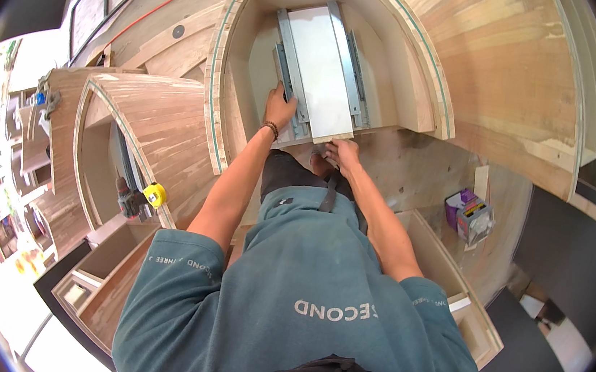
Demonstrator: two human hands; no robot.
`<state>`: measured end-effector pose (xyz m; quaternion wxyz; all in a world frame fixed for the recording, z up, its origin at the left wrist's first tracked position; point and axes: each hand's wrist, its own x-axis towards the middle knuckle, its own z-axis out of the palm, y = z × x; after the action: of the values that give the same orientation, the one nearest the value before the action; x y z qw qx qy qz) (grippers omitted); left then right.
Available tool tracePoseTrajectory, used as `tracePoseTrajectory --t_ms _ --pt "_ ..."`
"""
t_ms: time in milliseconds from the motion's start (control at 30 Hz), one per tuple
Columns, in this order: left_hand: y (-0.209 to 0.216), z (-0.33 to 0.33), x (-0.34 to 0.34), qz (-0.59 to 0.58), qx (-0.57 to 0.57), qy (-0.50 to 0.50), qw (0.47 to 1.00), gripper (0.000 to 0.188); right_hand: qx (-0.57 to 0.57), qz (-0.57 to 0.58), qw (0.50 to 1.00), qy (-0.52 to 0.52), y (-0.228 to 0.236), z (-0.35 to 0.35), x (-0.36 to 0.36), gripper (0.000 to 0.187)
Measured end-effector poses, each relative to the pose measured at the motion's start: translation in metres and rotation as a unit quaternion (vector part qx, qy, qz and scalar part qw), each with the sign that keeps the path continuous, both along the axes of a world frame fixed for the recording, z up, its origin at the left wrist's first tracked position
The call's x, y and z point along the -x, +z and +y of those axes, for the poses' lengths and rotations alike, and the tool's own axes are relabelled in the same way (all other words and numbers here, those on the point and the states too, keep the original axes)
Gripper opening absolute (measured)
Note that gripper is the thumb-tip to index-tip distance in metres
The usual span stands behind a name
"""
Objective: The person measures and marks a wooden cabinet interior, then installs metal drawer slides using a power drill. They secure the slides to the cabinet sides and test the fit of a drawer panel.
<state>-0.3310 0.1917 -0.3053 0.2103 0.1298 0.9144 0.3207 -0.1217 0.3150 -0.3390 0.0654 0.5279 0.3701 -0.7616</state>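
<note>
Our hands apart: left hand (pixel 281 106) at left metal rails (pixel 293 62), right hand (pixel 345 155) curled at near end of white panel (pixel 319 65); we can't tell grip. Panel sits between rails inside cabinet (pixel 405 74).

One long, flat white panel (pixel 321 68) with a pale wooden near edge, flanked along both long sides by straight grey metal rails (pixel 293 63), sat lengthwise within an arch-shaped wooden cabinet (pixel 214 97).
</note>
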Motion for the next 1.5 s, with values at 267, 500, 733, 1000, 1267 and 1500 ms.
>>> tracePoseTrajectory --t_ms 267,500,733,1000,1267,1500 --pt "0.085 -0.040 -0.072 0.050 -0.119 0.012 0.992 0.063 -0.020 -0.049 0.953 0.299 0.060 0.038 0.002 0.042" --pt "0.208 -0.129 -0.116 -0.006 -0.197 0.120 0.973 0.045 -0.043 -0.014 0.901 0.432 0.080 0.055 -0.016 0.043" --pt "0.256 -0.223 -0.099 0.115 -0.165 0.372 0.906 0.034 -0.076 -0.019 0.854 0.515 0.091 0.050 0.011 0.043" --pt "0.225 -0.258 -0.066 0.017 -0.239 0.318 0.917 0.030 -0.121 0.040 0.899 0.419 0.163 0.012 0.063 0.034" --pt "0.225 -0.245 -0.061 -0.082 -0.268 0.140 0.950 0.027 -0.413 0.207 0.862 0.208 0.209 0.054 0.216 0.023" --pt "0.243 -0.281 -0.063 -0.048 -0.231 0.147 0.961 0.028 -0.623 0.202 0.696 0.294 0.209 0.128 0.408 0.021"
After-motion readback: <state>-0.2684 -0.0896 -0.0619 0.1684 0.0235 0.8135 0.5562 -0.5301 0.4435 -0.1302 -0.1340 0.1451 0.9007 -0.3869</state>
